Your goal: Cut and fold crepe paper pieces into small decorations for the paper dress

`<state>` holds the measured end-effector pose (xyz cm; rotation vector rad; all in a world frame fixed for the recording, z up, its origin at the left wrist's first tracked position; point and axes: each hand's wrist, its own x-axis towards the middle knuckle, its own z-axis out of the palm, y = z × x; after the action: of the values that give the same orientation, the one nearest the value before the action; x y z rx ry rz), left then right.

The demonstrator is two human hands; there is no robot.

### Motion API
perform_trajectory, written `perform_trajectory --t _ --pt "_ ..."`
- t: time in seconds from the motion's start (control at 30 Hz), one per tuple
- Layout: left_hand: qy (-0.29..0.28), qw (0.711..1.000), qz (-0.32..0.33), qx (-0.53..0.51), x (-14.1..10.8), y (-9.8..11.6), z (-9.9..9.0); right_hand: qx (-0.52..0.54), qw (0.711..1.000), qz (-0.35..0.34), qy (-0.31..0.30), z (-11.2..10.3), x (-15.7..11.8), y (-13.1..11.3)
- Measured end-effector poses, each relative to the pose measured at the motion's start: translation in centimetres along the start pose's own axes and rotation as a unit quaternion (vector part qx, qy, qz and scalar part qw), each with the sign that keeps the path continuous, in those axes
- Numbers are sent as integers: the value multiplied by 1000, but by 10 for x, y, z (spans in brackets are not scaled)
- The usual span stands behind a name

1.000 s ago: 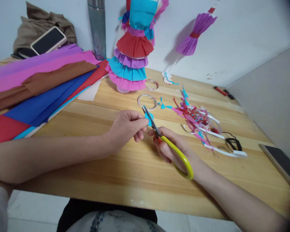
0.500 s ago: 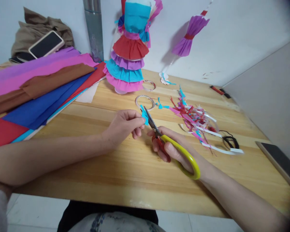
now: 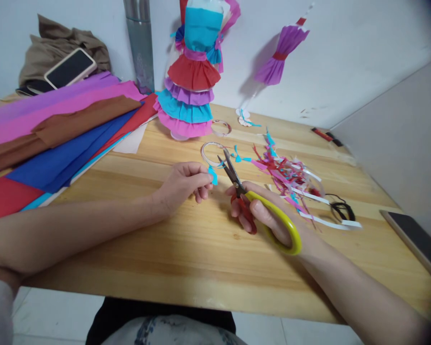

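Observation:
Between the thumb and fingers of my left hand [image 3: 190,184] is a small piece of blue crepe paper [image 3: 212,175]. My right hand [image 3: 260,208] is wrapped round a pair of scissors [image 3: 237,186] with a yellow and a red handle loop. The blades are slightly parted and point up and left, a little to the right of the paper. A tiny blue scrap [image 3: 222,164] shows by the blade tips. Just behind them a roll of tape [image 3: 205,154] lies on the wooden table [image 3: 187,268].
A crepe-paper dress [image 3: 192,74] stands at the back, beside a bottle [image 3: 141,52]. Coloured paper sheets [image 3: 72,139] and a phone [image 3: 70,68] lie left. Paper scraps [image 3: 287,175], a black cord [image 3: 343,209] and another phone [image 3: 413,239] are on the right. A purple paper umbrella [image 3: 282,55] leans at the wall.
The scissors have moved up and right, away from the blue paper, which now looks shorter. A small blue scrap is now apart from it near the blade tips. My left hand has barely moved.

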<state>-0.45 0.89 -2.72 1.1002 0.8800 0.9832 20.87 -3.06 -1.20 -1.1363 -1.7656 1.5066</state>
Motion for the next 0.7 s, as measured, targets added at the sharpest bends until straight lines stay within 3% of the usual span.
perform_trajectory --t 0.3,0.57,0.7 --pt "12 1000 -15 10 -2 3 2 -78 995 -31 46 -2 2 -5" --pt "41 999 -8 30 -1 3 3 -109 991 -78 3 -6 -4 0" --pt "47 998 -4 41 -2 2 3 -86 990 -80 72 -8 -1 -1"
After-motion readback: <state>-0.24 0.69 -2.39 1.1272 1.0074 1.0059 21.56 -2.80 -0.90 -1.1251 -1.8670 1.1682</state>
